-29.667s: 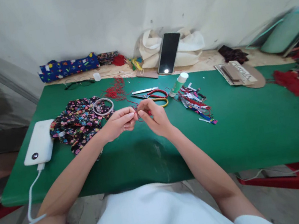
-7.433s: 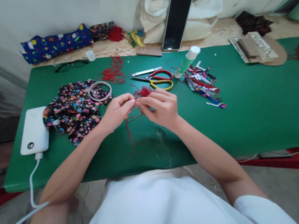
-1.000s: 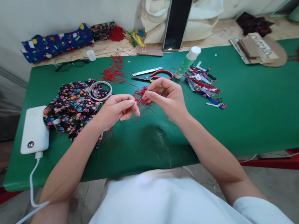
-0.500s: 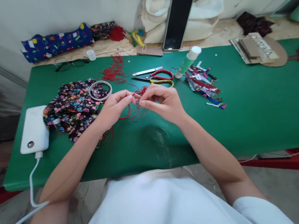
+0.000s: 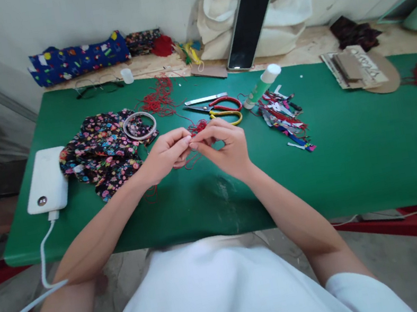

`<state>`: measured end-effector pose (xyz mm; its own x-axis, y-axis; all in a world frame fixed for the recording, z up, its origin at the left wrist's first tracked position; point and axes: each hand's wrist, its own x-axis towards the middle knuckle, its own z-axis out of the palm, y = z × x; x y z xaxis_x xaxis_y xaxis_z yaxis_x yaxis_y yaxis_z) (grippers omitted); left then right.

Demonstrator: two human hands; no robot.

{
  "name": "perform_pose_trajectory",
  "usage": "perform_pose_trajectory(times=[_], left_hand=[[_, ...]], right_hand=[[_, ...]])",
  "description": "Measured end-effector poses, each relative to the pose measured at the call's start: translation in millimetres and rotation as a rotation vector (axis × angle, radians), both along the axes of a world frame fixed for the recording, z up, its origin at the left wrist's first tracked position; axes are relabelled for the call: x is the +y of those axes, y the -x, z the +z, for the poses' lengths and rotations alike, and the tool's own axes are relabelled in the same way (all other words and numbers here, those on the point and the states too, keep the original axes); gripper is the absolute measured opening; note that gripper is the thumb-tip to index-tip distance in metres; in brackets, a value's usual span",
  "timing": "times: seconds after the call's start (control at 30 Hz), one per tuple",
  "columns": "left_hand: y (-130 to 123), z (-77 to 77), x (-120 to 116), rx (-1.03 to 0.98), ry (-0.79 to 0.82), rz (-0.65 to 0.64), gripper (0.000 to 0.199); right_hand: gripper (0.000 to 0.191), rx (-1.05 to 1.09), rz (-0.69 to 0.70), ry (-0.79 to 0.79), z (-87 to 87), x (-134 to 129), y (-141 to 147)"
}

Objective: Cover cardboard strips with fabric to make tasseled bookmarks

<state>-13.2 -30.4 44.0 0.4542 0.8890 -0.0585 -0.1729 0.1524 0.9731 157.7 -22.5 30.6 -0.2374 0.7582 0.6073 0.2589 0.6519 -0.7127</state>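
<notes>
My left hand point(image 5: 169, 152) and my right hand point(image 5: 225, 147) meet fingertip to fingertip above the green table. Both are closed in a pinch on thin red string point(image 5: 198, 126), most of which the fingers hide. Loose loops of it show behind and below the hands. Just beyond my right hand lie scissors point(image 5: 226, 105) with one red and one yellow handle, beside a slim metal tool point(image 5: 205, 99). Left of my left hand is a crumpled black floral cloth point(image 5: 100, 148) with a roll of tape point(image 5: 126, 127) on it. A tangle of red string point(image 5: 158, 100) lies farther back.
A glue stick point(image 5: 263, 86) stands among fabric scraps point(image 5: 285, 118) on the right. At the back, a phone point(image 5: 249, 27) leans against a cream bag point(image 5: 286, 24). A white power bank point(image 5: 46, 179) with a cable is at the left, near glasses point(image 5: 100, 89). Cardboard pieces point(image 5: 358, 70) lie far right.
My hands have come closer together, and their fingertips now touch. The bit of red string seen between them before is now mostly covered by the fingers.
</notes>
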Motion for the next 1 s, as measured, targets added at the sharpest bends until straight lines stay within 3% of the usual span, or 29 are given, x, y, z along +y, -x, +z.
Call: perform_pose_trajectory(times=[0.3, 1.0], left_hand=[[1.9, 0.5, 0.0, 0.035, -0.042, 0.002, 0.034], [3.2, -2.3, -0.1, 0.024, -0.052, -0.012, 0.029]], right_hand=[[0.022, -0.006, -0.069, -0.081, 0.1, -2.5, 1.1], [0.026, 0.100, -0.023, 0.107, -2.4, -6.6, 5.7]])
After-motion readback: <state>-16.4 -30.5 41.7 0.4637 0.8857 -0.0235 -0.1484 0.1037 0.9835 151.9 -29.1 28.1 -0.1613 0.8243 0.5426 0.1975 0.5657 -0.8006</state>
